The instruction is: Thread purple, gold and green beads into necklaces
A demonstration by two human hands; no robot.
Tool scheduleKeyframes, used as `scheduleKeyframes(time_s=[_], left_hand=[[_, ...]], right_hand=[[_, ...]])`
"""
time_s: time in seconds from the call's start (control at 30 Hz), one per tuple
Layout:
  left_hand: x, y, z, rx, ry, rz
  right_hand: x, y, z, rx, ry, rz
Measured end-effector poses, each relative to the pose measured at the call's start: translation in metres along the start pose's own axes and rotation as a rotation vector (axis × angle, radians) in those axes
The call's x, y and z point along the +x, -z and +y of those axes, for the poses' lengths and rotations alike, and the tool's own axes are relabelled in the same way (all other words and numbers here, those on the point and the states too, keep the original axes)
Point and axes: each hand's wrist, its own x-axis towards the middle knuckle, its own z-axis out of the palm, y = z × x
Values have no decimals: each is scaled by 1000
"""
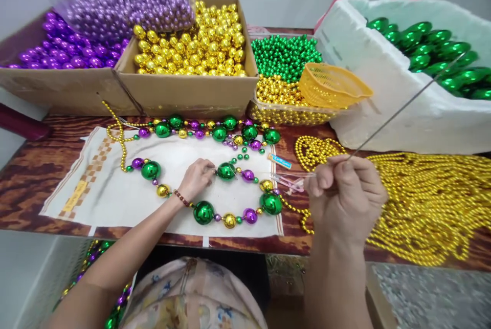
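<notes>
The left hand (196, 178) pinches the bead strand (215, 201) beside a green bead (226, 171) on the white cloth (115, 196), centre of the counter (26, 175). The right hand (345, 193), at three o'clock from it, grips a long needle (402, 109) pointing toward two o'clock.

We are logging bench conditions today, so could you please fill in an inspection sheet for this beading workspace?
Surface: wooden table with a white cloth spread on it.
Job's things: bead strand on the cloth; long needle.
Clutter: gold bead strings, boxes of purple beads and gold beads, yellow scoop.
Grippers: left hand at a green bead; right hand pinches the needle.
Cables: nothing seen.
Surroundings: foam box of green ornaments.
</notes>
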Motion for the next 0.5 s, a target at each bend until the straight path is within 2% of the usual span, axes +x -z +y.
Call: scheduleKeyframes(time_s=[0.07,0.17,0.37,0.43,0.5], left_hand=[[-2,8,-4,49,2,-34],[-3,14,-5,117,-65,-79],[3,6,17,302,-232,-160],[7,3,23,348,-252,-204],[10,1,23,360,-253,-237]], right_hand=[[2,0,2,-20,-32,-26],[7,-3,9,-46,-57,-49],[12,-20,7,-53,-41,-95],[18,-15,-4,-120,3,-54],[27,1,-19,-228,30,-7]])
